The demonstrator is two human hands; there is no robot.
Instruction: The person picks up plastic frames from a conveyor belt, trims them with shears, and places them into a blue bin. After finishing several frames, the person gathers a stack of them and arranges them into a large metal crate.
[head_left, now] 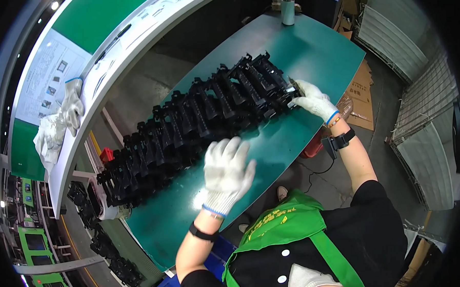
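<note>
A long row of black moulded plastic parts [203,116] lies packed side by side across the green table [333,46]. My left hand [226,167], in a white knit glove, is over the table at the near side of the row, fingers apart and holding nothing. At the row's right end is my right hand [315,100], also gloved. Its fingers are closed around small silvery metal pieces [291,90], partly hidden by the glove; their exact kind is too small to tell.
A pale green bottle [287,10] stands at the table's far end. On the left, a curved white shelf [97,93] carries gloves [72,107], a pen [124,30] and papers. More black parts [114,256] lie beyond the table's left end. Cardboard [361,94] leans at right.
</note>
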